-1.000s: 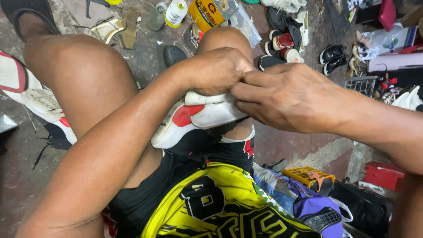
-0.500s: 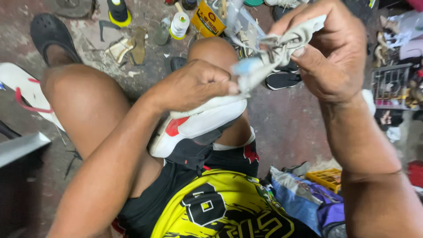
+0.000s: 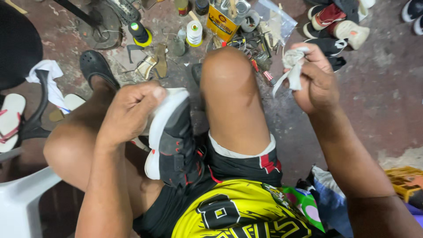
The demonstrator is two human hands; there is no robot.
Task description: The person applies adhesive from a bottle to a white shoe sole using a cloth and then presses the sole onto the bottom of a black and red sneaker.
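Shoe [image 3: 174, 141] sits at the centre of the frame, wedged between my thighs with its white sole turned up and to the left, toe end pointing away from me. My left hand [image 3: 132, 112] is clenched over that toe end, thumb lying along the sole's edge, which pins the shoe against my leg so it cannot roll. My right hand [image 3: 315, 81] is raised at the upper right of the frame, beside my right knee [image 3: 227, 72] and well apart from the shoe, fingers pinched on a crumpled grey rag [image 3: 291, 66]; a tail of it hangs down toward the floor. Held up like that, the rag is clear of the shoe and off the dirty floor.

Across the top of the frame, beyond my knee, the concrete floor [image 3: 387, 97] carries a yellow can [image 3: 222, 22], a white thread spool [image 3: 194, 31], a dark spool on a yellow base [image 3: 140, 33] and a scatter of small tools, all near enough to reach from the seat. More shoes [image 3: 337, 24] lie at the upper right. A black clog [image 3: 96, 68] covers my left foot, and a white sandal [image 3: 11, 119] rests at the left edge.
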